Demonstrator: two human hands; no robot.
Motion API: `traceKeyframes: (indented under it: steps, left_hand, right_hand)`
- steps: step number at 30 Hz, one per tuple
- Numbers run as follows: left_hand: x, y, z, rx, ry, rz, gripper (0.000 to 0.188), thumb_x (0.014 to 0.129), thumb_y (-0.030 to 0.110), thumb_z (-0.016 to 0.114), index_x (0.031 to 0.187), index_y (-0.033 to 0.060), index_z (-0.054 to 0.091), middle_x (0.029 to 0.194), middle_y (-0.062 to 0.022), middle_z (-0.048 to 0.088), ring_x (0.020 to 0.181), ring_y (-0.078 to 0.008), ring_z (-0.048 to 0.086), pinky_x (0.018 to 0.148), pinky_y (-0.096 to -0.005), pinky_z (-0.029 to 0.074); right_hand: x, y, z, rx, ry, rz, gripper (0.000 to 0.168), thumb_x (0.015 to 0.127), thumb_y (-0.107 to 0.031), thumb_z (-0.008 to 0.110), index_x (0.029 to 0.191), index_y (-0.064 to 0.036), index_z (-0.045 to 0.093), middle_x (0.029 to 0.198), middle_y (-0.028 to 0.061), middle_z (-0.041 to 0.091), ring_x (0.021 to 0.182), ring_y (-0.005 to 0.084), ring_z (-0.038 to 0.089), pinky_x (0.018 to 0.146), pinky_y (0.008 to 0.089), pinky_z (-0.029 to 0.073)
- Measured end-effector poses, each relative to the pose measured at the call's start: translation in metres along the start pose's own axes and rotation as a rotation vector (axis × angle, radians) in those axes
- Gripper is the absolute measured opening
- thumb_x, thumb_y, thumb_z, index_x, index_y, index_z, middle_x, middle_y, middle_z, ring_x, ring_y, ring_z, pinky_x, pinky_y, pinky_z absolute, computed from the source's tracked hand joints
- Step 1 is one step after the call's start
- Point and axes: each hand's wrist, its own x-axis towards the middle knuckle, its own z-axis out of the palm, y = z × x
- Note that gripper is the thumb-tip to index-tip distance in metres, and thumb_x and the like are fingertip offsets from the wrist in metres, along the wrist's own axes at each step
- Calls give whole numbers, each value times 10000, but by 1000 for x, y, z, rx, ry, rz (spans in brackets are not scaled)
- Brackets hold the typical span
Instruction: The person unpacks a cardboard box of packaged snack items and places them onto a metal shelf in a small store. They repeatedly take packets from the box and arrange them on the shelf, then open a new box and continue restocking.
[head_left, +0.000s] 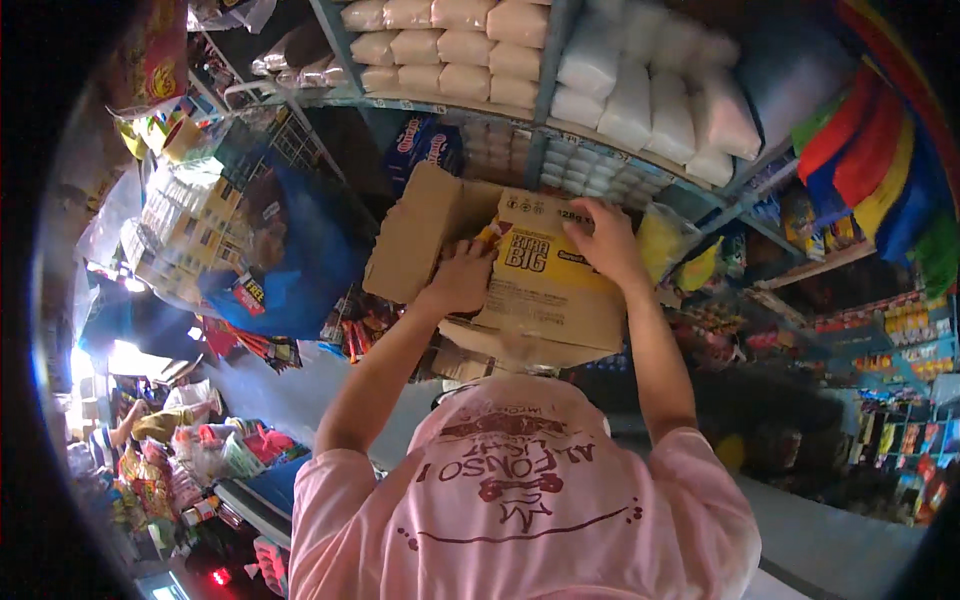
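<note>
In front of my chest is a brown cardboard carton with a printed yellow band and an opening on its left. A bare cardboard flap stands out on that side. My left hand lies palm down at the opening, its fingertips against the edge of the printed panel. Beside those fingertips a bit of red and yellow packaging shows. Whether the left fingers grip anything is hidden. My right hand is over the carton's upper right part, with thumb and fingers apart and nothing visible between them.
Shelves beyond the carton hold bags of brown contents and white contents. Blue packages sit below. At left are a blue plastic bag and stacked boxed goods. Striped multicoloured cloth hangs at right. A person is at far left.
</note>
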Motion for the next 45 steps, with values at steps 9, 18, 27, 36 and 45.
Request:
traceKeyframes:
  steps: [9,18,27,36,45]
  left_hand:
    - [10,20,-16,369,-10,-113,809,855,281,663,1557,21,355,1423,-282,509,1324,-449,470,1029,-585,464]
    - [36,5,-78,217,-521,17,472,860,333,688,1265,94,654,1116,-201,717,1069,-381,691,854,-504,567]
    - [35,-34,-31,77,-244,163,252,899,248,601,965,50,742,855,-194,733,778,-386,723,708,-523,571]
    - [44,-55,-64,-341,-103,296,394,1020,375,564,967,23,732,833,-201,716,727,-369,694,710,-484,540]
    - [33,-25,-117,-134,-89,366,408,1006,412,590,868,47,711,779,-211,686,747,-406,682,689,-520,532]
  right_hand:
    - [4,-66,5,375,-244,19,428,943,-287,723,1285,-48,631,1301,143,672,1210,311,640,1023,404,503]
    - [-9,-83,25,569,-307,-65,400,950,-246,735,1272,-24,647,1172,86,721,999,164,692,859,328,546]
    - [-39,-83,10,653,-350,77,329,975,-164,712,1272,-35,654,1127,34,730,994,112,675,892,280,540]
    - [-64,-62,-27,884,-177,261,270,998,-79,659,1264,-30,641,1133,56,721,1066,137,662,979,303,516]
    - [-86,-74,-38,1057,-134,327,264,1015,-103,636,1261,-6,622,1119,106,707,1020,178,673,937,338,549]
